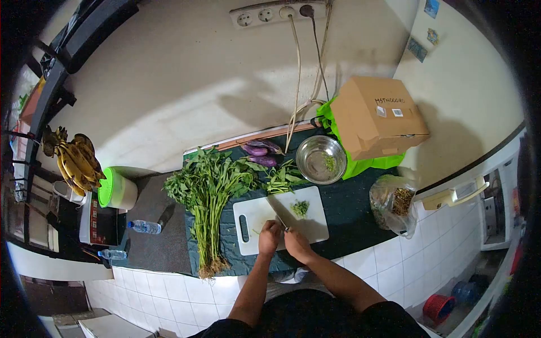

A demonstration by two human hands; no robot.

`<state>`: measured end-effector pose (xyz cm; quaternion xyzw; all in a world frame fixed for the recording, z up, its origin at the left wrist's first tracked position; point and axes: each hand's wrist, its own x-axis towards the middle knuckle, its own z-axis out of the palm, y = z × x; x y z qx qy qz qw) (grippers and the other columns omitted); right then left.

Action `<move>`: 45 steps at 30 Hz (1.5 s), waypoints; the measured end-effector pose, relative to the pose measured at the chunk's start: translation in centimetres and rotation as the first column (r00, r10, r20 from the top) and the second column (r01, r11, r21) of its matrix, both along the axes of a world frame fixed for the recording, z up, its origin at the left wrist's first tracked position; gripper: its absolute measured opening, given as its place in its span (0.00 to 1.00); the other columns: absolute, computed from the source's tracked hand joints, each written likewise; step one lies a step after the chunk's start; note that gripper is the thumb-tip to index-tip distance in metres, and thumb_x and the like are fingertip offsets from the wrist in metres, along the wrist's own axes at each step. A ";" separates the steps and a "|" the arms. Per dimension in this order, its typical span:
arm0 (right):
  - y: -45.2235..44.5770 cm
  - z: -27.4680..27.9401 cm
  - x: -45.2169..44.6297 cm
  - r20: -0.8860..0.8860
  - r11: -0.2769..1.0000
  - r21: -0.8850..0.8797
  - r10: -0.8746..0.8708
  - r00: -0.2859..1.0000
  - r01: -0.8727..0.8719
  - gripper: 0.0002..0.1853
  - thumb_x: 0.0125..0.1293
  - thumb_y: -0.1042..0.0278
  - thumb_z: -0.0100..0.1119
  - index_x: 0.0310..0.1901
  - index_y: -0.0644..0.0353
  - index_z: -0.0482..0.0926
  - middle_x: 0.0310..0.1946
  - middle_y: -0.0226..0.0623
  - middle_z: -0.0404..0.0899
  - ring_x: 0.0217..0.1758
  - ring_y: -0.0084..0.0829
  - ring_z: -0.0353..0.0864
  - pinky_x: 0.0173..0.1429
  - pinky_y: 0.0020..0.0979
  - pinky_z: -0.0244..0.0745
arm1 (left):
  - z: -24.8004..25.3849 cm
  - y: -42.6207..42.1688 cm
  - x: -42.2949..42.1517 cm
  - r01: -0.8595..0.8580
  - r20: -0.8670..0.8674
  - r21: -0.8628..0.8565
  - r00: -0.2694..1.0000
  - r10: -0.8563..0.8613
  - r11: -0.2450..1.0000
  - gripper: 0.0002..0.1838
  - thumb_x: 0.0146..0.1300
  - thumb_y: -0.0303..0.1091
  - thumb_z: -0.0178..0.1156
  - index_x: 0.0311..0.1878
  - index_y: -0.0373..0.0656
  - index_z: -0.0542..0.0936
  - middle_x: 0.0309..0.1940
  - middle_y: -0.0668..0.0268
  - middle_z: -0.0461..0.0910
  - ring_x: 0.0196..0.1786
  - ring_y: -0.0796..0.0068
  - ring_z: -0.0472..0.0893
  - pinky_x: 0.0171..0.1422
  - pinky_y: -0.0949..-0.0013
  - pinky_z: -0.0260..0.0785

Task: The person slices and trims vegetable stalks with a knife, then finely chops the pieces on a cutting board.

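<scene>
A knife (276, 208) points away from me over the white cutting board (315, 228), its handle in my closed right hand (297, 245). Close beside it on the left, my left hand (269, 238) has its fingers curled together near the blade's lower end; what they hold, if anything, is hidden. Chopped green pieces (300, 209) form a small pile on the board, right of the blade. Just beyond the board lie cut leafy greens (282, 179). A big bunch of long-stemmed leafy greens (211, 208), roots toward me, lies to the left.
A steel bowl (304, 169) with some green pieces stands behind the board. Purple eggplants (262, 160) lie near the wall. A cardboard box (366, 124) sits back right, a plastic bag (383, 205) at the right edge. Water bottle (145, 227) and green-lidded tub (121, 191) are left.
</scene>
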<state>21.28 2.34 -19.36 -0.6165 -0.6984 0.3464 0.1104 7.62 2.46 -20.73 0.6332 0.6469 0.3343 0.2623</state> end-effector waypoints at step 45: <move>-0.8 2.4 0.1 0.006 0.999 0.035 0.040 0.999 -0.041 0.17 0.73 0.61 0.48 0.38 0.70 0.77 0.33 0.61 0.81 0.40 0.60 0.83 0.45 0.52 0.77 | -0.4 -0.2 -0.8 0.065 -0.064 0.103 0.996 -0.059 0.993 0.08 0.59 0.25 0.61 0.42 0.37 0.83 0.43 0.52 0.80 0.44 0.48 0.81 0.48 0.55 0.77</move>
